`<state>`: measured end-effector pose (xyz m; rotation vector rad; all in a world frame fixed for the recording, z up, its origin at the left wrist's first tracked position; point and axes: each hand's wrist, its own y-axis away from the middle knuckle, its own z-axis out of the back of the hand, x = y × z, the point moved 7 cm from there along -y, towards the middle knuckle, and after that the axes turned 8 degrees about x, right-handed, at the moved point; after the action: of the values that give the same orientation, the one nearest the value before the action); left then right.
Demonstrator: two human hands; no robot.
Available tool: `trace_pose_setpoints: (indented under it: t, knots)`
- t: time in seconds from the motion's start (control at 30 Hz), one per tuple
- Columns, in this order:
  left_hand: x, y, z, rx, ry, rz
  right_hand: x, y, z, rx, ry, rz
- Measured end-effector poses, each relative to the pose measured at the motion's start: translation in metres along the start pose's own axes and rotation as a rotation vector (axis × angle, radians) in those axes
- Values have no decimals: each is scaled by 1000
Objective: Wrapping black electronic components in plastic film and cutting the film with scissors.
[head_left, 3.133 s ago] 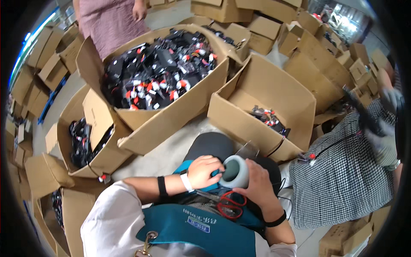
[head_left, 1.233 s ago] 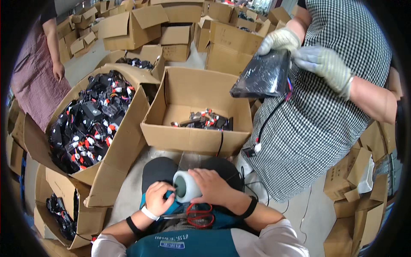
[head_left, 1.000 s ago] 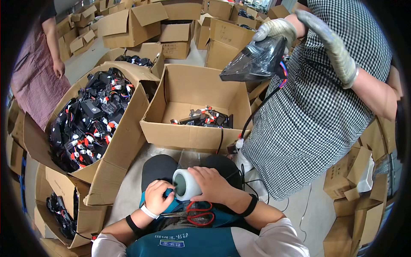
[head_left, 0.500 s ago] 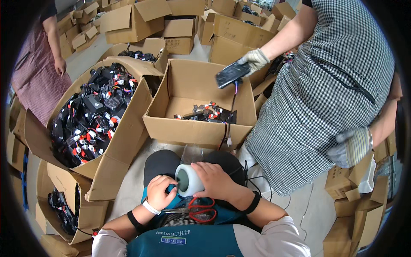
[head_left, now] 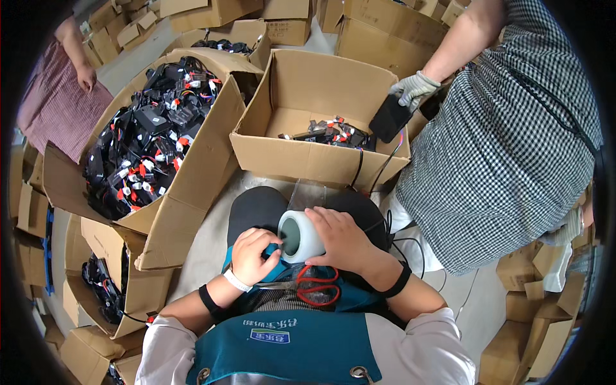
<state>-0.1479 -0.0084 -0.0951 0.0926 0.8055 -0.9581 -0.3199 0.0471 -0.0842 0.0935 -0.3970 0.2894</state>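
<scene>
Head view shows the right hand (head_left: 340,237) wrapped over a pale tape roll (head_left: 300,235) resting on the lap, steadying it, while the left hand (head_left: 253,255), fingers curled shut, pinches its near-left edge beside red-handled scissors (head_left: 314,287).

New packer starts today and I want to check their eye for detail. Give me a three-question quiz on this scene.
1. True or false: the red-handled scissors lie on the person's lap.
2. Which hand rests on top of the pale roll of tape? A left hand B right hand
3. What does the co-worker's gloved hand hold over the middle cardboard box?

Key: 1 true. 2 B. 3 a black pouch with trailing cable.
</scene>
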Motion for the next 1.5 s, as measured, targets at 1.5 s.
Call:
trace_pose_setpoints:
  t: [1.5]
  knots:
    - [-23,26,-3,571,166,-149,-60,30,109,-539,-1798,44]
